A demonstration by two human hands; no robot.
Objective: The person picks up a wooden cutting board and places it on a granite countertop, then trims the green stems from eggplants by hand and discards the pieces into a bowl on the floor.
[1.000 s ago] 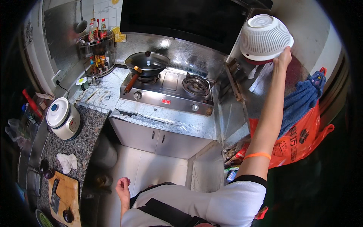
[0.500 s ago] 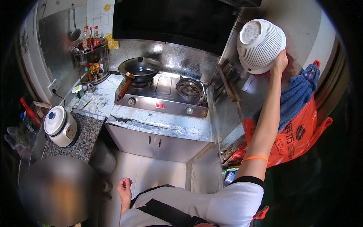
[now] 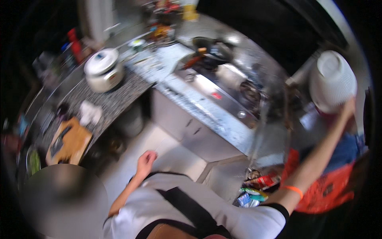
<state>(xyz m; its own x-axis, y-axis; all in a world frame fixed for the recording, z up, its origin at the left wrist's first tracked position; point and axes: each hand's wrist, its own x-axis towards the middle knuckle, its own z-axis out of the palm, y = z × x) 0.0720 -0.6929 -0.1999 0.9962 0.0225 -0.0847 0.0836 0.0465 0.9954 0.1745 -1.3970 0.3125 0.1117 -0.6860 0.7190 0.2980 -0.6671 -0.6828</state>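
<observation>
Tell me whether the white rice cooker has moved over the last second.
No. The rice cooker still stands at the same end of the granite counter, near the pale worktop; the camera view has turned.

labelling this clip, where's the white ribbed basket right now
In the head view, the white ribbed basket is at the upper right, held in the right hand, with the blue towel below it in the picture.
</observation>
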